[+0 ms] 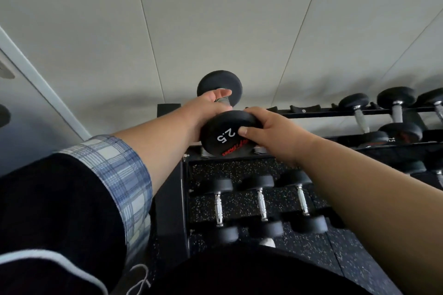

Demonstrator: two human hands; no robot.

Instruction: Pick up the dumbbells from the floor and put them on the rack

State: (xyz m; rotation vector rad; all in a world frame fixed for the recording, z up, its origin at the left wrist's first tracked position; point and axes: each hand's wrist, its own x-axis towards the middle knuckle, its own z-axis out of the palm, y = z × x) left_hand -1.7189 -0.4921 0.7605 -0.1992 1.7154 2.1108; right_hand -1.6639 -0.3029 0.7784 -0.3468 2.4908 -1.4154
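Both grips hold dumbbell (227, 134) above rack (311, 111)

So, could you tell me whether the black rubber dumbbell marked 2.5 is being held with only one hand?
No: the left hand grips the handle of the black 2.5 dumbbell while the right hand cups its near end.

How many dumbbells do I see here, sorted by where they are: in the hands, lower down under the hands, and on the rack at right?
Held in both hands, marked 2.5: 1
Lower down, under the hands: 3
On the rack at right, clearly visible: 3
Total: 7, with more partly hidden at the right edge.
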